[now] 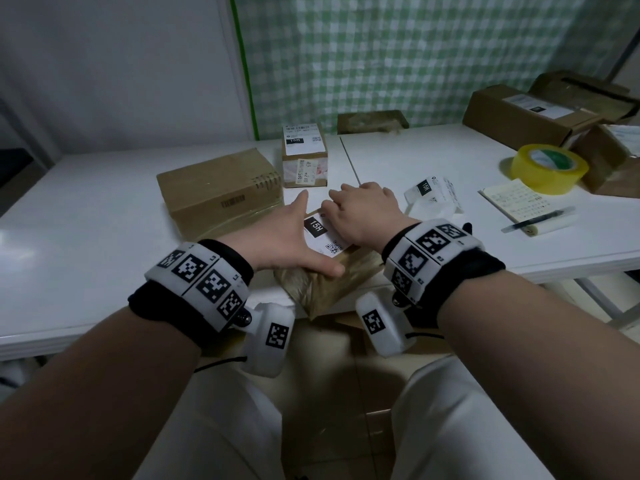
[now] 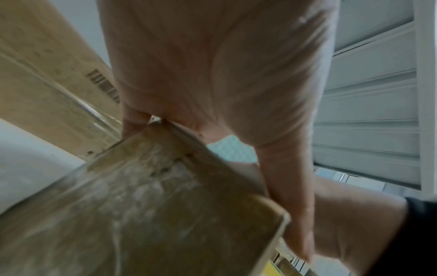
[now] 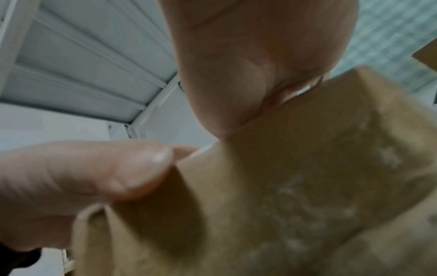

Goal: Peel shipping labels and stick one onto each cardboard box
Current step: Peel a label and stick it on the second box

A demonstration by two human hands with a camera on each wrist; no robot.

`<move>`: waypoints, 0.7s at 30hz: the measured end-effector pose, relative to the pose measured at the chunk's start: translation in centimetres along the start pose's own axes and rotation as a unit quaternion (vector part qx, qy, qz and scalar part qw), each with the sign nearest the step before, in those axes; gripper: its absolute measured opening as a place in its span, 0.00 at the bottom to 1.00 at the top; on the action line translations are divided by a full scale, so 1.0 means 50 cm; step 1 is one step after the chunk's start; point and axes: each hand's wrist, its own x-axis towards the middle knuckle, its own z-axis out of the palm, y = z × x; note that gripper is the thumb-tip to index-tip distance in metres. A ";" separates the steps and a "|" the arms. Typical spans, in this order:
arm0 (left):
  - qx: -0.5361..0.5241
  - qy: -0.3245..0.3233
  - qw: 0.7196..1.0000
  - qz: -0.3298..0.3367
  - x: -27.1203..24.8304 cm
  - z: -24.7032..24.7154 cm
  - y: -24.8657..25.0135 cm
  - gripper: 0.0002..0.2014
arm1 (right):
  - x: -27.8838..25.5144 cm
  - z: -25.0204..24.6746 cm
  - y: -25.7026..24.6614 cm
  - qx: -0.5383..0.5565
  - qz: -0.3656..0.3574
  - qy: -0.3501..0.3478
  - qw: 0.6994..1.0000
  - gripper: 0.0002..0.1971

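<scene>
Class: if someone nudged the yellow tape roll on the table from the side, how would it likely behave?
The tape roll lies flat on its side on the table, so it would probably slide, not roll. Its shape looks rigid, and it seems unlikely to tip.

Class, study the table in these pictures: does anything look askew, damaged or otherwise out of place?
Yes. The box under both hands sits turned at an angle and juts past the table's front edge, its surface scuffed. The 15H label on it lies slanted. Crumpled white label paper lies to its right.

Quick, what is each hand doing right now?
Left hand: open, fingers straight, pressing against the side of the small cardboard box.
Right hand: open, pressing the shipping label flat onto it.
</scene>
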 end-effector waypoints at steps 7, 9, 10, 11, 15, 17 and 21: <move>-0.013 -0.008 1.000 -0.016 -0.007 0.011 -0.007 0.66 | 0.029 0.033 -0.017 -0.022 0.020 0.008 1.000 0.28; -0.004 -0.007 1.000 -0.012 -0.006 0.013 -0.009 0.65 | 0.032 0.038 -0.011 -0.014 0.014 0.031 0.999 0.29; -0.005 -0.004 1.000 -0.010 -0.004 0.013 -0.010 0.64 | 0.034 0.038 -0.005 -0.012 0.014 0.036 0.999 0.29; -0.008 -0.002 1.000 -0.008 -0.003 0.014 -0.011 0.64 | 0.035 0.037 0.001 -0.007 0.018 0.038 0.999 0.28; -0.026 -0.001 1.000 -0.003 0.005 0.015 -0.017 0.66 | 0.049 0.027 0.038 0.005 0.048 0.035 0.998 0.27; -0.033 0.001 0.999 -0.001 0.009 0.016 -0.020 0.67 | 0.060 0.028 0.054 0.012 0.059 0.027 0.998 0.27; -0.029 0.001 1.000 0.008 0.010 0.016 -0.017 0.66 | 0.058 0.014 0.069 0.059 0.080 0.023 0.995 0.23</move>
